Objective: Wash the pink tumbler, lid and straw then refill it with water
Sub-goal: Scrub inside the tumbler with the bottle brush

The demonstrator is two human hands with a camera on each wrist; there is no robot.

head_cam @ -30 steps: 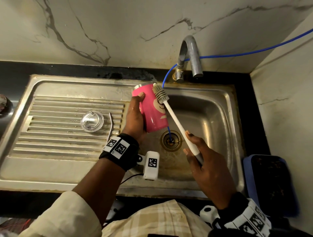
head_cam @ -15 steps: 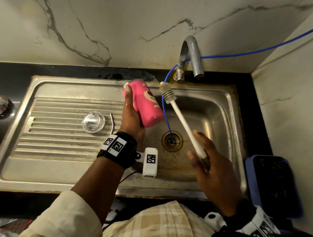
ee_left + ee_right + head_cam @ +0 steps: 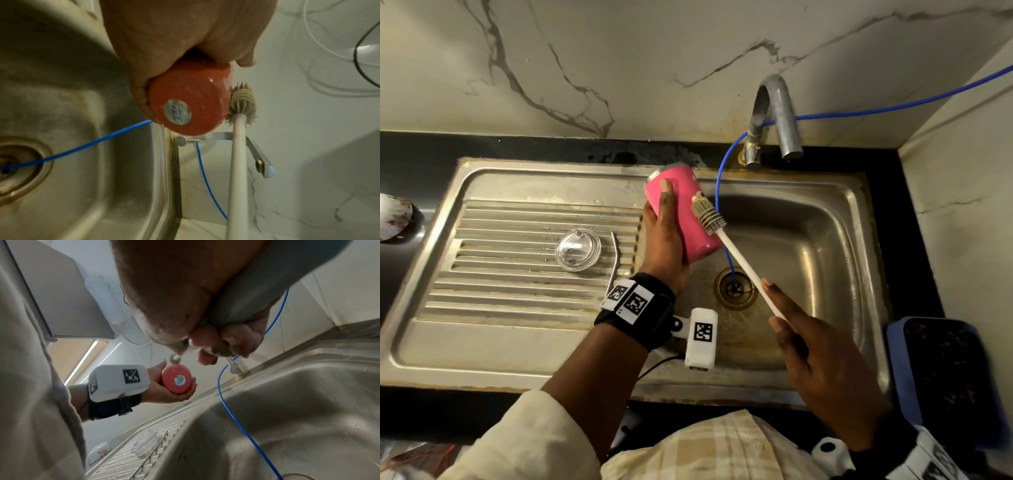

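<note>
My left hand [image 3: 666,236] grips the pink tumbler [image 3: 688,212] over the sink's left edge, its mouth tilted away and its base [image 3: 180,113] toward me. My right hand [image 3: 815,356] holds the white handle of a bottle brush [image 3: 739,257]; its bristle head [image 3: 707,216] lies against the tumbler's outer side [image 3: 242,104]. The clear lid [image 3: 578,250] and the bent metal straw [image 3: 614,260] lie on the ribbed drainboard to the left. In the right wrist view the tumbler's base [image 3: 177,381] sits in my left palm, brush head [image 3: 174,359] just above.
The steel sink basin [image 3: 818,246] has a drain [image 3: 736,289] with a thin blue tube [image 3: 719,192] running into it. The tap [image 3: 777,116] stands at the back; no water runs. A blue tray [image 3: 941,377] sits at the right, a patterned bowl [image 3: 393,219] at far left.
The tumbler has turned in my left hand, its printed face now away. The brush head came off the rim, swung clear, then returned against the tumbler's side.
</note>
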